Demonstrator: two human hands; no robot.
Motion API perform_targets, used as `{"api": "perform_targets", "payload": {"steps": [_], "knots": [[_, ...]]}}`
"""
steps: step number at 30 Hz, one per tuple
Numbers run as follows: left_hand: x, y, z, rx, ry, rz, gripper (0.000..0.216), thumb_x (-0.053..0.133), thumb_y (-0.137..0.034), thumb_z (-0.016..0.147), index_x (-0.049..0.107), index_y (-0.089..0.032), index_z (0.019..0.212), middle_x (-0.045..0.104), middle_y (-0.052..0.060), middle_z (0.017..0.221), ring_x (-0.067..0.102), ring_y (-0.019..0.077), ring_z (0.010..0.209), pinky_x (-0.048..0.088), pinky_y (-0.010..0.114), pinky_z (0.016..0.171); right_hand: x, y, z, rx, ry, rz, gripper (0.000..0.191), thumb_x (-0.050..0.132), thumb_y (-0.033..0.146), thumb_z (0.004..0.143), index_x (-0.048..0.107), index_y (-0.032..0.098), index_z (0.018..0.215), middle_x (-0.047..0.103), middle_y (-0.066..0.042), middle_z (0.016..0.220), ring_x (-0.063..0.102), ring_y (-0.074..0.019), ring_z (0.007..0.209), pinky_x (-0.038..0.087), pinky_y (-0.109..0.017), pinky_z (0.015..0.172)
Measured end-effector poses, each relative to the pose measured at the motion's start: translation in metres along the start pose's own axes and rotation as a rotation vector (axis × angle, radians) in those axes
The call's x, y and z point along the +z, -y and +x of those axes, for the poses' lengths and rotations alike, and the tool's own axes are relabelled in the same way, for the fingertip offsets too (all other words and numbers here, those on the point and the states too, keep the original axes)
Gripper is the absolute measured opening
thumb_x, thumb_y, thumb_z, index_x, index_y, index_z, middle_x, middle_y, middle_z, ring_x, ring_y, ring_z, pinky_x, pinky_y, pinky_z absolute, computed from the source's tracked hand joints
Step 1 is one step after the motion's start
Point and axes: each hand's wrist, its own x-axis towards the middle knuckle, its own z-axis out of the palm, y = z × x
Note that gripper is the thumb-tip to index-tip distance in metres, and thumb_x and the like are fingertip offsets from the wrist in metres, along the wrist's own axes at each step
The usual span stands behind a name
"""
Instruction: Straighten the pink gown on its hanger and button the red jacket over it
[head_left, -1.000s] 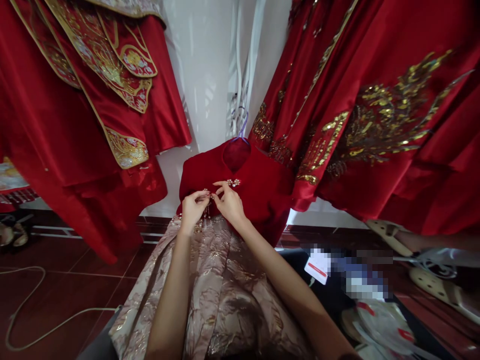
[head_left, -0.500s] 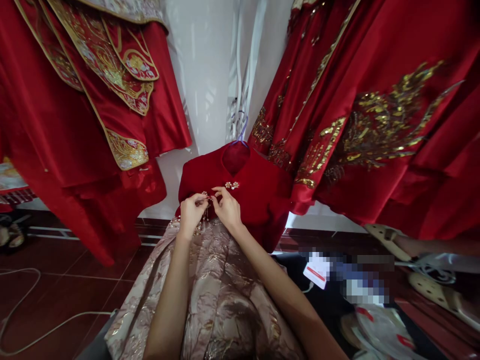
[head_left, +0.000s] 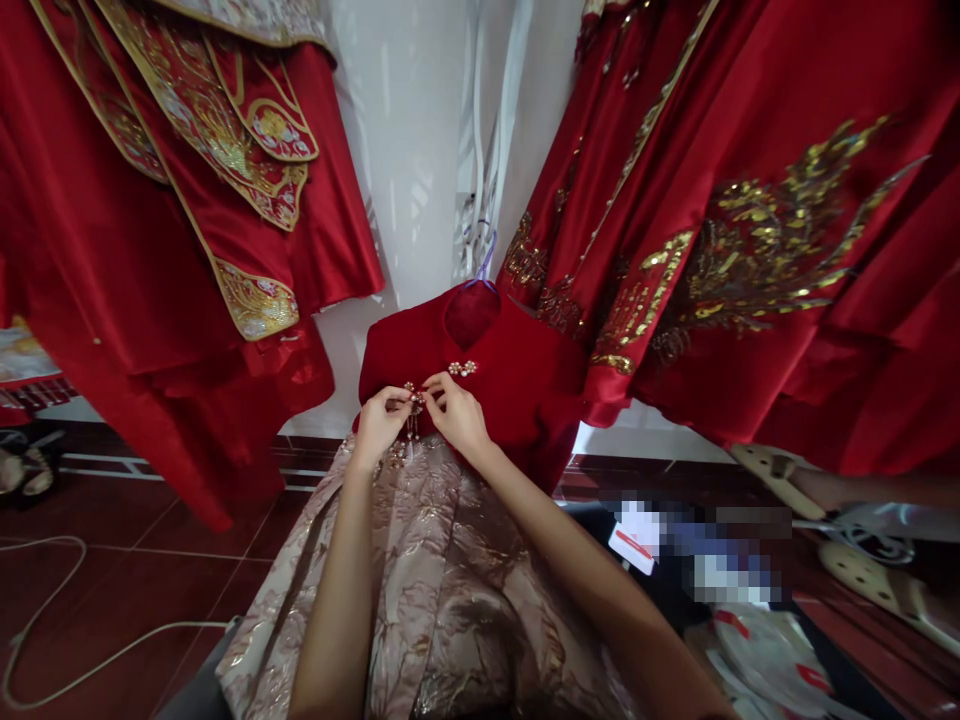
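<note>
A red jacket (head_left: 525, 400) hangs in front of me on a purple hanger (head_left: 486, 262), with pale gold-patterned brocade (head_left: 420, 560) below its front. High on the chest sits a beaded flower clasp (head_left: 462, 368). Lower down, a second beaded ornament (head_left: 413, 400) with dangling strands lies between my hands. My left hand (head_left: 381, 422) pinches its left side with thumb and forefinger. From the right, my right hand (head_left: 454, 412) closes its fingertips on the same ornament. The exact grip of the fingertips is partly hidden.
Red embroidered garments (head_left: 322, 200) hang at the left, and red sequined ones (head_left: 780, 240) at the right. A lit phone (head_left: 636, 538) and clear plastic packaging (head_left: 772, 650) lie at lower right. Perforated clogs (head_left: 862, 580) are beyond. A white cable (head_left: 82, 600) crosses the tiled floor.
My hands have drawn slightly apart, my left shifting a little leftward. More of the beaded ornament and its dangling strands shows between them.
</note>
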Motion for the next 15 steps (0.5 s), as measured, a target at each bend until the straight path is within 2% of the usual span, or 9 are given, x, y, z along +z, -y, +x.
{"api": "perform_targets", "payload": {"steps": [2,4,6,8,11,13,15], "knots": [[-0.004,0.003,0.0,-0.074,-0.027,0.017,0.018,0.06,-0.022,0.071,0.064,-0.014,0.087,0.069,0.006,0.083,0.065,0.014,0.073,0.053,0.027,0.072,-0.01,-0.004,-0.005,0.012,0.048,0.077,0.015,0.051,0.026,0.086,0.055,0.023,0.101,0.069,0.001,0.092,0.064,-0.0114,0.071,0.048,-0.024,0.067],[-0.009,0.005,-0.002,-0.165,0.042,0.027,0.018,0.058,-0.02,0.072,0.065,-0.014,0.087,0.069,0.005,0.079,0.065,0.0142,0.071,0.052,0.025,0.067,-0.024,-0.01,-0.017,0.019,0.093,0.128,0.013,0.053,0.027,0.085,0.059,0.023,0.096,0.069,0.0,0.089,0.066,-0.0124,0.075,0.05,-0.025,0.071],[-0.013,0.004,-0.006,-0.242,0.226,0.028,0.022,0.059,-0.021,0.072,0.067,-0.014,0.091,0.069,0.006,0.078,0.064,0.014,0.067,0.051,0.024,0.062,-0.039,-0.016,-0.032,0.033,0.125,0.179,0.013,0.053,0.029,0.085,0.061,0.022,0.093,0.07,-0.001,0.088,0.066,-0.0132,0.079,0.051,-0.025,0.072],[-0.013,-0.001,-0.011,-0.317,0.451,0.019,0.039,0.061,-0.022,0.07,0.063,-0.013,0.108,0.069,0.005,0.077,0.063,0.0131,0.061,0.05,0.023,0.057,-0.052,-0.022,-0.045,0.066,0.15,0.228,0.015,0.053,0.032,0.086,0.062,0.021,0.091,0.069,-0.001,0.085,0.066,-0.0132,0.077,0.052,-0.025,0.07],[-0.007,-0.014,-0.022,-0.445,0.697,0.006,0.076,0.067,-0.024,0.067,0.04,-0.014,0.137,0.066,0.001,0.066,0.059,0.0125,0.052,0.047,0.021,0.049,-0.064,-0.029,-0.053,0.087,0.187,0.248,0.017,0.054,0.034,0.085,0.063,0.02,0.091,0.069,-0.002,0.085,0.066,-0.0132,0.073,0.053,-0.024,0.065],[-0.003,-0.023,-0.027,-0.514,0.738,0.041,0.087,0.069,-0.026,0.067,0.028,-0.012,0.143,0.061,-0.002,0.056,0.057,0.0131,0.048,0.046,0.021,0.045,-0.067,-0.031,-0.052,0.088,0.178,0.248,0.018,0.054,0.035,0.085,0.063,0.02,0.091,0.07,-0.002,0.084,0.067,-0.0136,0.074,0.053,-0.024,0.064],[-0.001,-0.03,-0.031,-0.568,0.711,0.104,0.093,0.07,-0.029,0.067,0.023,-0.01,0.145,0.059,-0.002,0.053,0.056,0.0135,0.044,0.045,0.021,0.043,-0.068,-0.033,-0.05,0.093,0.163,0.25,0.019,0.054,0.035,0.085,0.063,0.02,0.091,0.07,-0.002,0.083,0.067,-0.0137,0.074,0.053,-0.025,0.065]]}}
